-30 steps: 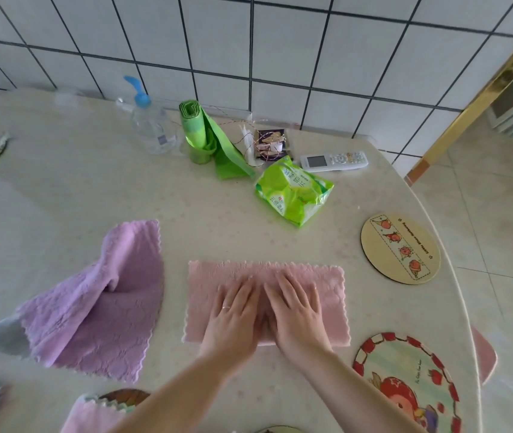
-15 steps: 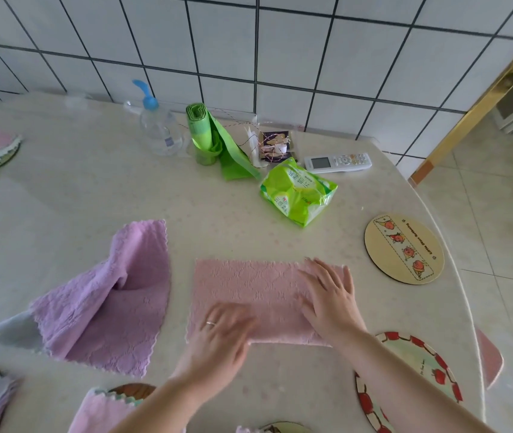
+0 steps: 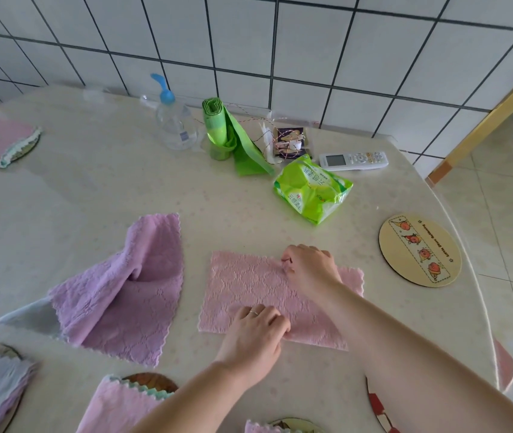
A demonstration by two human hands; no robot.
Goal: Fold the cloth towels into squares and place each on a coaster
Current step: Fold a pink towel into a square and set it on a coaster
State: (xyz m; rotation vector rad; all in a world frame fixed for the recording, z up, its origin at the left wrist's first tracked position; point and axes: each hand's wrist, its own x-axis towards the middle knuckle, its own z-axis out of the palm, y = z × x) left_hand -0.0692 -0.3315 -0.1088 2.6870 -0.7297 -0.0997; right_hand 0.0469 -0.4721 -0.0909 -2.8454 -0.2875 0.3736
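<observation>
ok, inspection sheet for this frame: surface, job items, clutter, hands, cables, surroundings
Surface: pale table.
Job's things: pink towel folded to a strip, flat; purple towel rumpled; round coaster bare.
Clutter: pump bottle, green bag roll, green pack, remote.
Grippers: left hand pinches the strip's near edge; right hand pinches its far edge.
Cables: nothing seen.
Surroundings: white tiled wall.

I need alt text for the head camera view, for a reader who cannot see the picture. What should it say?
Two bare hands work on a pink towel lying folded on a pale table: the left hand grips its near edge, the right hand pinches its far edge. A crumpled purple towel lies to the left, a bare round coaster to the right.
</observation>
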